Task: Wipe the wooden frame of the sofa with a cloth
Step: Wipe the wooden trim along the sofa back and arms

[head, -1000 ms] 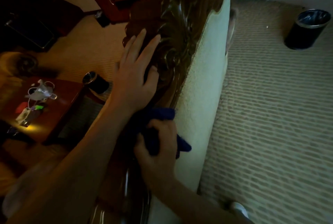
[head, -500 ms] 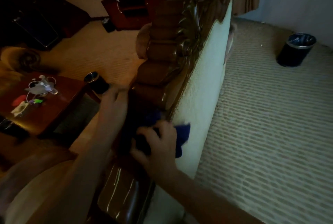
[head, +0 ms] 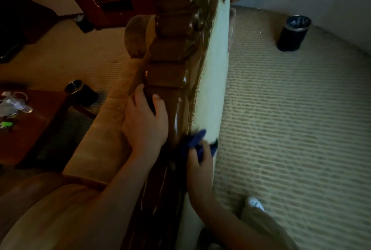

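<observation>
The sofa's carved, glossy dark wooden frame [head: 172, 73] runs up the middle of the head view along the top of the backrest. My left hand [head: 144, 123] rests on the frame's top, fingers over the front side and thumb on the wood. My right hand [head: 198, 161] grips a blue cloth [head: 195, 141] and presses it against the frame's rear edge, where the wood meets the pale upholstered back panel [head: 212, 93]. Part of the cloth is hidden under my fingers.
Tan sofa cushions [head: 104, 141] lie left of the frame. A dark wooden side table [head: 38, 121] with small items stands at the left, with a black bin [head: 82, 93] beside it. Another black bin [head: 293, 32] stands on the carpet [head: 291, 129] at the right. My shoe [head: 255, 204] is near the sofa's back.
My left hand slid down from the carved crest to a lower part of the frame top. My right hand moved the cloth from the top of the wood round to the rear edge.
</observation>
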The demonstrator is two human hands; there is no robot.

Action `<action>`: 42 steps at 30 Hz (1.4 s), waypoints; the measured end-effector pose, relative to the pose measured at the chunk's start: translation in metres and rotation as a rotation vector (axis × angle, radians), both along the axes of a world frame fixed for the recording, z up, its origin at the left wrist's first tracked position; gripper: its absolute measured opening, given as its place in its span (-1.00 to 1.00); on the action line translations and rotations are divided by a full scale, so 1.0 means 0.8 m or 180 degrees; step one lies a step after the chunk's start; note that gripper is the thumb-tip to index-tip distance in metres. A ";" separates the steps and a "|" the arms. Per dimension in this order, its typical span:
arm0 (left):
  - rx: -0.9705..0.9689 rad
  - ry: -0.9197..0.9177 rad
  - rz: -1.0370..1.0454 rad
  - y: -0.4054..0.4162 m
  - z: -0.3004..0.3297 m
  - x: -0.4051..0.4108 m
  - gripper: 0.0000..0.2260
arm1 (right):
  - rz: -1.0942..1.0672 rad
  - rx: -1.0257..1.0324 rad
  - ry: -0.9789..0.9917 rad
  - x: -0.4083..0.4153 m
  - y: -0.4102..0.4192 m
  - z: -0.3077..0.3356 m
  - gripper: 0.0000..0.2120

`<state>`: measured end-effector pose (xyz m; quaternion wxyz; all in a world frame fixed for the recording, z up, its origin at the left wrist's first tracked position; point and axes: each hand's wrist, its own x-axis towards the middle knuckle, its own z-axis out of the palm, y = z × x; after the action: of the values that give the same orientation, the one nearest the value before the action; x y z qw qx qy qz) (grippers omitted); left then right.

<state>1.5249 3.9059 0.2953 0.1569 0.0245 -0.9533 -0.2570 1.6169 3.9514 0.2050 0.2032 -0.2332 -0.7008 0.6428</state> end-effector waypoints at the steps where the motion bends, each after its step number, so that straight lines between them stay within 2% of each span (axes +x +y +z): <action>1: 0.0003 0.0033 -0.0024 0.000 0.000 0.001 -0.55 | 0.0026 -0.0096 -0.0178 0.004 -0.001 -0.005 -0.84; 5: 0.0047 0.0079 -0.0050 -0.002 -0.002 0.003 -0.55 | -0.0302 -0.0422 -0.0142 -0.071 0.044 0.016 -0.76; 8: 0.0074 0.0107 -0.0097 -0.003 -0.005 0.003 -0.55 | -0.0451 -0.0051 -0.0122 -0.114 0.072 0.026 -0.84; 11: 0.0096 0.0148 -0.0119 -0.004 -0.006 0.001 -0.54 | -0.0572 -0.0066 0.0138 -0.069 0.037 0.004 -0.87; 13: 0.0064 0.0189 -0.0124 -0.004 -0.006 0.001 -0.54 | -0.0371 -0.0055 0.0270 -0.011 0.003 -0.023 -0.92; 16: 0.0056 0.0221 -0.0135 -0.002 -0.007 0.000 -0.53 | -0.0010 0.0153 0.0281 0.029 -0.005 -0.038 -0.78; 18: 0.0055 0.0215 -0.0116 -0.002 -0.007 -0.001 -0.53 | 0.0127 0.0147 0.0413 0.010 0.011 -0.025 -0.76; 21: 0.0063 0.0211 -0.0096 -0.004 -0.008 0.000 -0.54 | -0.0250 0.0341 0.0541 -0.053 0.036 0.006 -0.84; 25: 0.0042 0.0220 -0.0065 -0.002 -0.007 -0.001 -0.54 | -0.0444 0.0168 0.0502 -0.126 0.074 0.039 -0.84; 28: 0.0026 0.0248 -0.0056 -0.001 -0.005 -0.001 -0.53 | -0.0337 0.0187 0.0578 -0.081 0.050 0.016 -0.79; 31: -0.0012 0.0261 -0.0074 -0.002 -0.006 0.000 -0.53 | -0.0241 0.0028 0.0226 0.011 0.001 -0.029 -0.71; 33: -0.0024 0.0268 -0.0079 -0.002 -0.007 0.002 -0.53 | -0.0288 -0.0121 0.0110 0.024 -0.010 -0.033 -0.69; 38: -0.0001 0.0230 -0.0067 -0.002 -0.007 0.003 -0.52 | -0.0543 0.0567 0.0326 -0.101 0.057 0.031 -0.78; 42: 0.0003 0.0235 -0.0108 0.000 -0.005 0.001 -0.53 | -0.0305 0.0307 0.0169 -0.159 0.104 0.043 -0.90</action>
<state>1.5261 3.9055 0.2914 0.1876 -0.0010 -0.9470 -0.2608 1.4893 4.0342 0.2393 0.2633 -0.2393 -0.7133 0.6038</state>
